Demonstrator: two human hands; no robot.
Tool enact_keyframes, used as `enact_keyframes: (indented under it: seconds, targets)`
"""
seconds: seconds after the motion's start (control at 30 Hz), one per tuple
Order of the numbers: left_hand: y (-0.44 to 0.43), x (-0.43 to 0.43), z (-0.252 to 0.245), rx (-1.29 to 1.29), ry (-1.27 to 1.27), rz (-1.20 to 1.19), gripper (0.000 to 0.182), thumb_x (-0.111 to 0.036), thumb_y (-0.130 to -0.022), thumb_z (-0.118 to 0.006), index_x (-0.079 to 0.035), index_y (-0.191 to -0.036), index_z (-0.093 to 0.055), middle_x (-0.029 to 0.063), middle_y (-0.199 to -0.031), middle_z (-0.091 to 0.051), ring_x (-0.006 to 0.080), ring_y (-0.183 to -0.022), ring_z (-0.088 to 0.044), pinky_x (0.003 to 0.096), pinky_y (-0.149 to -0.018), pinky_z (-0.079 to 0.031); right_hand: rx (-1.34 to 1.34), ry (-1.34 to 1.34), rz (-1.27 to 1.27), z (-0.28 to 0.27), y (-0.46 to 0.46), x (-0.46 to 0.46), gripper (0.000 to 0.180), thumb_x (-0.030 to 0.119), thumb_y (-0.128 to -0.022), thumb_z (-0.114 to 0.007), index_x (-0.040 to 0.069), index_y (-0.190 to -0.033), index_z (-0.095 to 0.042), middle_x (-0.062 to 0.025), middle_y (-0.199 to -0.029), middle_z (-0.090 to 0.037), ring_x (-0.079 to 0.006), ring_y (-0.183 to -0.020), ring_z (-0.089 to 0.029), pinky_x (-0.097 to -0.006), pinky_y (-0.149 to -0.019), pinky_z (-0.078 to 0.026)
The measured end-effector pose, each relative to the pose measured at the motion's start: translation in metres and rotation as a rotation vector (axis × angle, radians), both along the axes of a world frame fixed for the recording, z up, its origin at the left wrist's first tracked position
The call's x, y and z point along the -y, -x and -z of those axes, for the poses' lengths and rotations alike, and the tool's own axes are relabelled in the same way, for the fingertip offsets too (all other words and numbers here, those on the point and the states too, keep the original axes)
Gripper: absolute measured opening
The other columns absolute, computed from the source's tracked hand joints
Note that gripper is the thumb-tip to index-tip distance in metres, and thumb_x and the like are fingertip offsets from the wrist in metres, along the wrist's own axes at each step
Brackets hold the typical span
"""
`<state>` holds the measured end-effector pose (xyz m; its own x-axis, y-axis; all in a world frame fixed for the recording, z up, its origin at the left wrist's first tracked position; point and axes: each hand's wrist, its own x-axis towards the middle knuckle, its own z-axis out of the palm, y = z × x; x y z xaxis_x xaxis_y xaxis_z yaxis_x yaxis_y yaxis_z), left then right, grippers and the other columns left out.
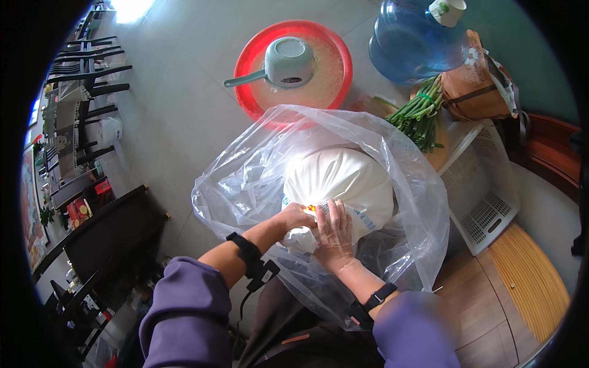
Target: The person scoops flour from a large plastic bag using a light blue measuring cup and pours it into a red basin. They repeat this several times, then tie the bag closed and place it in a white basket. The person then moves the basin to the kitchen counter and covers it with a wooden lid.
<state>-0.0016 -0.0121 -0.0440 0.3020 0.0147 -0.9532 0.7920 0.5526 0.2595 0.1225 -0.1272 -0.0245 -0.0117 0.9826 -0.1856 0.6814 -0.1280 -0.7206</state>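
Observation:
A full white sack (340,184) with printed writing stands inside a large clear plastic bag (239,179), whose mouth spreads wide around it. Its top is gathered towards me. My left hand (297,218) is closed around the bunched neck of the sack, a crumpled white end sticking out below it. Against the other side of the neck lies my right hand (333,232), fingers bent over the gathered cloth and pressing on it. Both hands are near each other at the sack's near edge. Parts of the fingertips are hidden in the folds.
Beyond the bag, a red basin (340,50) dusted with pale powder holds an upturned light-green dipper (289,60). To the right are a blue water jug (409,46), tied green onions (421,108), a brown bag (474,87) and a white plastic basket (483,184). Dark furniture (110,234) stands left.

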Motion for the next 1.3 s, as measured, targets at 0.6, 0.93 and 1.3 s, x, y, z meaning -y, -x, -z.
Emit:
enact_keyframes:
  seconds: [0.6,0.93,1.3]
  targets:
    - [0.026,-0.001,-0.005,-0.057,-0.939,0.237,0.060,-0.025,-0.073,-0.066,-0.003,-0.123,-0.042,0.0196,-0.123,-0.045,0.0326,-0.116,-0.041,0.0435,-0.097,-0.030,0.383,0.415,-0.258,0.104,0.006,-0.036,0.074,0.019,-0.051,-0.075,0.012,-0.115,-0.040,-0.0109,-0.120,-0.033,-0.0312,-0.116,-0.031,-0.0466,-0.095,-0.027]
    - [0.109,-0.001,0.044,0.111,-0.359,-0.089,0.098,-0.033,-0.067,-0.073,0.002,-0.135,-0.011,0.0247,-0.126,-0.033,0.0305,-0.116,-0.035,0.0372,-0.097,-0.028,0.539,0.356,-0.280,0.112,0.029,-0.029,0.053,0.015,-0.068,-0.059,0.009,-0.117,-0.040,-0.0119,-0.123,-0.032,-0.0328,-0.115,-0.030,-0.0482,-0.097,-0.025]
    - [-0.026,0.091,0.053,0.249,-0.314,-0.542,0.030,0.000,-0.079,-0.042,0.002,-0.106,-0.055,0.0104,-0.087,-0.061,0.0165,-0.075,-0.058,0.0294,-0.073,-0.047,0.097,0.532,-0.344,0.051,-0.046,-0.018,0.069,0.018,-0.064,-0.069,0.006,-0.125,-0.040,-0.0176,-0.125,-0.041,-0.0357,-0.121,-0.032,-0.0492,-0.099,-0.028]
